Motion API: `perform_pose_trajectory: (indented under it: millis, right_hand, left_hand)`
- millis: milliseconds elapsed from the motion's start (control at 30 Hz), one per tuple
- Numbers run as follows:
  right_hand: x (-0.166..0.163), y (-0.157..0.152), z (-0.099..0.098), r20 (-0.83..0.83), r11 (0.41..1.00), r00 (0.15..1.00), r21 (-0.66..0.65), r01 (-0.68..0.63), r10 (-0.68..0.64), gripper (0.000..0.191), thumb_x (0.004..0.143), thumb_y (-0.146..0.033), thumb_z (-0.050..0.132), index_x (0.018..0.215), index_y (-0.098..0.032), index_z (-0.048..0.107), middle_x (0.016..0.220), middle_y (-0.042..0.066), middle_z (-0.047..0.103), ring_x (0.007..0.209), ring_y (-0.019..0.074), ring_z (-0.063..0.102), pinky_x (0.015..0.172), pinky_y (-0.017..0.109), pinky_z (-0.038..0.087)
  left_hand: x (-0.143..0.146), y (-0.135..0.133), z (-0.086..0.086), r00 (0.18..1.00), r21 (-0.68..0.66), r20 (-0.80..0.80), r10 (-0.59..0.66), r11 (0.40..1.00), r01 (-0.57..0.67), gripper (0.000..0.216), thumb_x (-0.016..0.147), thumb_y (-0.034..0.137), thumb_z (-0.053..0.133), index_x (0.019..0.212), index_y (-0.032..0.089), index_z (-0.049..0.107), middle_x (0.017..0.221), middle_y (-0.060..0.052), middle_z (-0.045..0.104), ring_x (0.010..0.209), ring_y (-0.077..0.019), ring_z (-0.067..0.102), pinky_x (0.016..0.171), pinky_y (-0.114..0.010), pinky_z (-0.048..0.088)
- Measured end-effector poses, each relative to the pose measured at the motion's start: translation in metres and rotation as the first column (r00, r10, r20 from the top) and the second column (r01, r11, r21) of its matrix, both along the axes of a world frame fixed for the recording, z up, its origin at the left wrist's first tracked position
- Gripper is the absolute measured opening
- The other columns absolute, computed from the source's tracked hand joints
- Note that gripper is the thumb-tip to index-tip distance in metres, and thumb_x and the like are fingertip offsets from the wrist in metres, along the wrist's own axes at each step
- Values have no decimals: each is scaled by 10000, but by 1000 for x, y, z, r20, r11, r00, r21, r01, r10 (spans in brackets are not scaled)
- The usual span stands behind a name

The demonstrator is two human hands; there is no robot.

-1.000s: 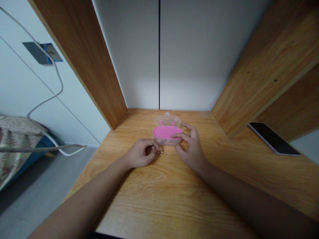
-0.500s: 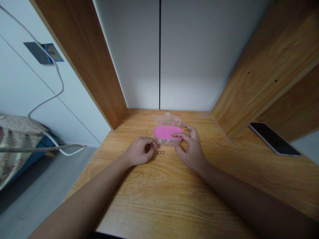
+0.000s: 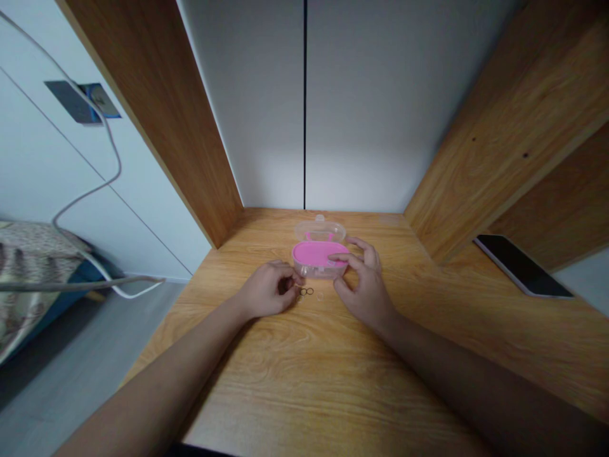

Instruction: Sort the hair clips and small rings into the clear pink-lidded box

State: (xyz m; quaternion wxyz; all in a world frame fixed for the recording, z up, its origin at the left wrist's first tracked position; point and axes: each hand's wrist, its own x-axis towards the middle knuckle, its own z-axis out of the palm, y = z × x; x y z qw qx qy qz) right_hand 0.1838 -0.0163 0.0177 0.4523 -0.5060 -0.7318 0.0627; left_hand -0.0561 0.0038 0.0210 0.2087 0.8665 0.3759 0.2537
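A small clear plastic box [image 3: 318, 255] with a pink inside stands open on the wooden desk [image 3: 304, 374], its clear lid tipped back. My right hand [image 3: 362, 285] grips the box's right end, thumb at the front and fingers over the rim. My left hand [image 3: 268, 289] rests on the desk just left of the box, fingers curled in a pinch. Its fingertips are beside two tiny dark rings [image 3: 307, 291] that lie on the wood. A faint clear ring [image 3: 320, 296] lies to their right. Whether the pinch holds anything is hidden.
Wooden side panels [image 3: 190, 127] wall in the desk on the left and right. A dark phone [image 3: 521, 263] lies on a shelf at the right. At the left, a white cable [image 3: 95, 190] hangs from a wall socket, and a patterned cushion [image 3: 28, 266] lies lower down.
My left hand has shifted slightly left and back, its fingertips staying by the small rings. My right hand and the box have hardly moved.
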Motion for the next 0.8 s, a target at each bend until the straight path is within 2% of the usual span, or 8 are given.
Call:
perform_pose_trajectory:
  millis: [200,300,400,500,567,633,700,800]
  right_hand:
    - [-1,0,-1,22,999,999,-9,37,-37,368,711,-146,626,1054,-248,711,1384,115,470,1330,345,441,1083,591,367]
    - [-1,-3,4,-6,998,1000,54,29,-29,379,714,-139,627,1068,-249,702,1397,113,457,1340,345,438,1078,574,378]
    - [-1,-11,11,-11,983,1000,179,-26,28,326,736,-135,621,1029,-247,708,1388,113,460,1320,342,458,1029,531,425]
    - [-1,-21,14,89,955,983,235,-180,163,240,782,-147,608,976,-251,703,1175,94,604,1110,283,584,899,448,494]
    - [-2,-25,14,221,932,931,156,-327,290,210,824,-161,579,979,-250,689,936,51,671,887,226,628,780,382,512]
    - [-5,-28,12,349,920,866,27,-391,358,187,865,-188,550,984,-236,687,795,27,676,760,203,618,710,355,504]
    - [-7,-28,10,440,932,830,-55,-357,344,193,887,-224,543,1003,-214,697,836,53,689,809,222,622,730,369,508]
    - [-10,-26,10,511,947,801,-99,-305,311,237,880,-247,564,1065,-189,701,1007,106,677,970,268,602,810,409,513]
  left_hand:
    - [0,0,2,999,32,-17,-39,999,40,171,777,170,651,936,181,714,780,-38,678,747,-183,606,753,-305,462]
    - [0,0,2,998,33,-22,-55,998,56,150,782,179,652,919,184,714,772,-39,675,749,-186,609,757,-310,461]
    - [2,0,2,998,33,-14,-65,997,65,117,783,166,640,875,188,710,764,-39,673,746,-187,608,761,-314,459]
    - [3,-1,2,997,35,0,-79,996,79,125,766,135,633,849,192,707,764,-39,675,753,-188,605,767,-315,459]
    - [3,-1,2,996,36,-1,-91,995,90,127,750,119,632,829,192,700,755,-35,672,751,-186,601,763,-311,457]
    - [3,-1,2,995,36,-4,-96,995,96,110,736,112,634,797,189,684,750,-33,667,746,-183,596,756,-306,453]
    - [3,-2,2,994,36,2,-108,994,107,95,729,109,636,775,186,665,757,-33,665,750,-180,592,757,-304,449]
    - [4,-2,2,990,38,22,-137,990,136,87,727,107,636,764,185,646,760,-28,663,755,-178,590,762,-303,443]
